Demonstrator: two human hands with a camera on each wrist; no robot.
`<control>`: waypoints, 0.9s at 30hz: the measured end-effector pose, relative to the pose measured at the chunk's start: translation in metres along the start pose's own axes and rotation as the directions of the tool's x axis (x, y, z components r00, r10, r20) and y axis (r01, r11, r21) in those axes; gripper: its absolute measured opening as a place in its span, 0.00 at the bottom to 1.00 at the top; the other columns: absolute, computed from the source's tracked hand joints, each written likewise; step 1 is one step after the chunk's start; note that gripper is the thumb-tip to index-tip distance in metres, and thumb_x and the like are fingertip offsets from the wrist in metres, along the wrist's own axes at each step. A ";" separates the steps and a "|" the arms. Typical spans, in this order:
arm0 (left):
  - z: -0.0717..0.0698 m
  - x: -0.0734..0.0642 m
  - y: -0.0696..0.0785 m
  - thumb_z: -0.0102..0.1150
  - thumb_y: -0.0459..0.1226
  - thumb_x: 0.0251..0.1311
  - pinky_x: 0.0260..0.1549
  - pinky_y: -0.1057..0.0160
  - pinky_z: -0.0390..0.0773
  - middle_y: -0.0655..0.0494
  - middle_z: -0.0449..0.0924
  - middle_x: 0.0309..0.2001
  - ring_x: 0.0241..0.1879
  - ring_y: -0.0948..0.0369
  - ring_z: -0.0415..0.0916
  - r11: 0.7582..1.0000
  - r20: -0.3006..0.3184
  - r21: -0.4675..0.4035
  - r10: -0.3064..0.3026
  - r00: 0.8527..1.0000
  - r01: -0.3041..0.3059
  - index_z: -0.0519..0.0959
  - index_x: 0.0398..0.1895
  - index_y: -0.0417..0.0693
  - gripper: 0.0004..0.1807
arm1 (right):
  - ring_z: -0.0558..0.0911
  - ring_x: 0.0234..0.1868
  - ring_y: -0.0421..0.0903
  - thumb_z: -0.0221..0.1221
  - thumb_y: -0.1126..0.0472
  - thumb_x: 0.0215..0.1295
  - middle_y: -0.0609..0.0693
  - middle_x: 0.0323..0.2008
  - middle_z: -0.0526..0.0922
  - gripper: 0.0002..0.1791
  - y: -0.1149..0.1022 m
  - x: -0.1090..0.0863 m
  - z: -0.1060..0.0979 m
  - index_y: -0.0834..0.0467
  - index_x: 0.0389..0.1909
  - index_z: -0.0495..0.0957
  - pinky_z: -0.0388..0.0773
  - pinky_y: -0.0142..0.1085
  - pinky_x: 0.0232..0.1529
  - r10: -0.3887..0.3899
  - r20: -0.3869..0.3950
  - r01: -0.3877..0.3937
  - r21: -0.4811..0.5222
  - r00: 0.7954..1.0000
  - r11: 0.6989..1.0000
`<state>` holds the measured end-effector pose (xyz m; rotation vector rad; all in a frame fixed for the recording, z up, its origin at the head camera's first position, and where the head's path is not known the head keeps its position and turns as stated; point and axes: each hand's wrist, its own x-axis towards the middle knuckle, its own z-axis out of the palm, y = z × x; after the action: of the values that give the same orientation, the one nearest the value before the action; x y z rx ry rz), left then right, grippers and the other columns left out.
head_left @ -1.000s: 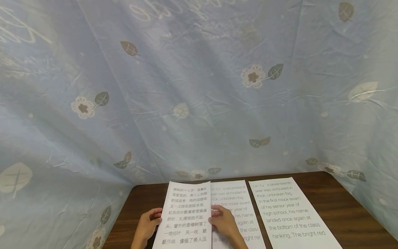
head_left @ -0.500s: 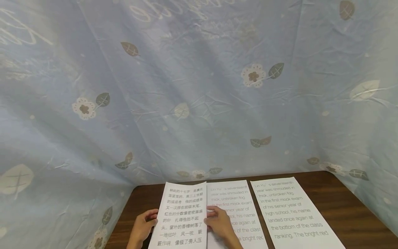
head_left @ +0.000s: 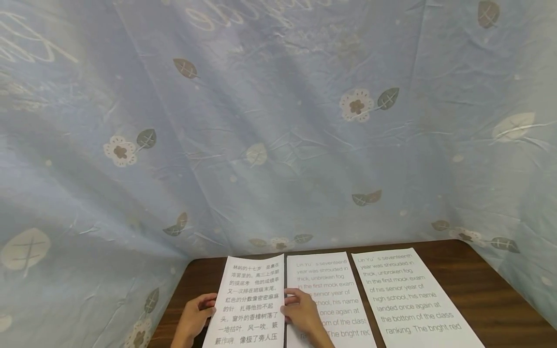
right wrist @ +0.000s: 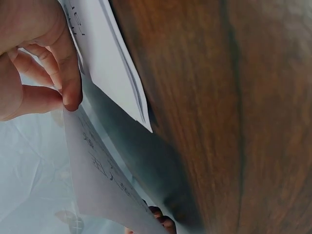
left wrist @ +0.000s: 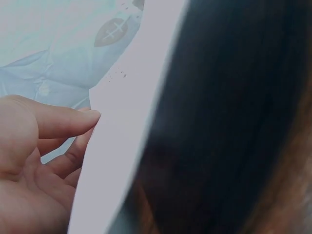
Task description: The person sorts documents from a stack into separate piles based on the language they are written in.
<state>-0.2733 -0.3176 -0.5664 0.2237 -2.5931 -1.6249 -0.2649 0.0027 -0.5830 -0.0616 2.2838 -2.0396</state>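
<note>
A white sheet of paper (head_left: 248,309) printed with Chinese characters is gripped by both hands at the left side of the table. My left hand (head_left: 193,319) pinches its left edge between thumb and fingers. On the opposite edge, my right hand (head_left: 303,316) pinches the sheet and partly covers the English-printed paper (head_left: 335,295) lying beside it. In the right wrist view, the held sheet (right wrist: 102,180) is lifted off the table and bends a little. The left wrist view shows my thumb (left wrist: 73,120) on the sheet's edge, with the other fingers behind.
Another English-printed paper (head_left: 409,295) lies further right. The table (head_left: 478,280) is dark brown wood. A pale blue curtain (head_left: 283,169) with leaves and flowers hangs behind and at the sides. Layered paper edges (right wrist: 126,83) show in the right wrist view.
Both hands have moved left with the Chinese-printed sheet. It overlapped the middle English paper before, and now a narrow dark strip shows between them. The English papers stay on the table.
</note>
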 end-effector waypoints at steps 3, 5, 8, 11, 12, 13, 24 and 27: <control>-0.003 -0.001 -0.001 0.64 0.23 0.61 0.35 0.56 0.84 0.42 0.85 0.48 0.42 0.56 0.80 1.000 0.004 0.008 -0.001 1.000 0.001 0.80 0.62 0.29 0.24 | 0.87 0.38 0.42 0.67 0.69 0.59 0.54 0.45 0.86 0.32 -0.001 0.000 0.002 0.66 0.67 0.78 0.89 0.37 0.36 -0.005 0.004 0.005 -0.004 1.000 1.000; -0.005 -0.001 -0.001 0.64 0.23 0.61 0.34 0.57 0.83 0.42 0.85 0.48 0.42 0.56 0.80 1.000 0.005 0.009 -0.001 1.000 0.001 0.81 0.62 0.29 0.24 | 0.87 0.38 0.42 0.67 0.69 0.59 0.54 0.45 0.86 0.31 -0.001 0.000 0.003 0.65 0.67 0.78 0.89 0.37 0.36 -0.005 0.008 0.005 -0.004 1.000 1.000; -0.007 -0.002 -0.002 0.64 0.23 0.61 0.34 0.57 0.82 0.42 0.85 0.47 0.42 0.57 0.80 1.000 0.007 0.015 0.001 1.000 -0.001 0.81 0.62 0.30 0.24 | 0.87 0.39 0.42 0.68 0.69 0.60 0.53 0.45 0.85 0.31 -0.001 0.000 0.005 0.65 0.67 0.78 0.89 0.37 0.36 -0.011 0.018 0.011 0.002 1.000 1.000; -0.010 -0.002 -0.002 0.64 0.23 0.60 0.34 0.58 0.82 0.43 0.85 0.47 0.42 0.57 0.80 1.000 0.006 0.018 -0.003 1.000 0.003 0.81 0.61 0.30 0.23 | 0.87 0.39 0.43 0.67 0.69 0.61 0.53 0.45 0.85 0.30 0.000 0.000 0.006 0.65 0.67 0.78 0.89 0.37 0.36 -0.009 0.026 0.008 0.011 1.000 1.000; -0.010 -0.002 -0.002 0.64 0.23 0.61 0.34 0.58 0.82 0.43 0.85 0.47 0.42 0.57 0.80 1.000 0.007 0.020 -0.006 1.000 0.005 0.81 0.61 0.30 0.23 | 0.87 0.39 0.42 0.67 0.69 0.61 0.53 0.44 0.85 0.30 -0.001 0.000 0.006 0.65 0.67 0.78 0.89 0.37 0.37 -0.008 0.027 0.007 0.011 1.000 1.000; -0.011 -0.002 -0.001 0.64 0.23 0.61 0.34 0.58 0.82 0.44 0.86 0.47 0.42 0.57 0.80 1.000 0.007 0.020 -0.011 1.000 0.011 0.81 0.61 0.31 0.23 | 0.87 0.39 0.42 0.68 0.69 0.61 0.53 0.45 0.85 0.30 -0.001 0.000 0.006 0.65 0.67 0.78 0.89 0.38 0.37 -0.008 0.027 0.007 0.011 1.000 1.000; -0.015 -0.001 -0.001 0.65 0.24 0.61 0.36 0.58 0.83 0.45 0.85 0.47 0.42 0.57 0.80 0.999 0.010 0.036 -0.037 0.999 0.037 0.81 0.62 0.32 0.24 | 0.87 0.38 0.42 0.67 0.70 0.61 0.54 0.45 0.85 0.30 -0.005 -0.001 0.008 0.67 0.67 0.77 0.89 0.38 0.37 -0.019 0.033 0.019 0.019 0.999 1.000; -0.015 0.000 -0.002 0.65 0.23 0.61 0.35 0.58 0.82 0.46 0.85 0.46 0.42 0.58 0.79 0.999 0.006 0.026 -0.039 0.999 0.039 0.81 0.62 0.32 0.24 | 0.87 0.38 0.42 0.67 0.70 0.60 0.55 0.45 0.85 0.31 -0.004 -0.001 0.009 0.68 0.67 0.77 0.89 0.37 0.36 -0.035 0.033 0.035 0.016 0.999 0.999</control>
<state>-0.2707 -0.3317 -0.5617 0.2724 -2.6319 -1.6079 -0.2636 -0.0064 -0.5797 -0.1352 2.2633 -2.0559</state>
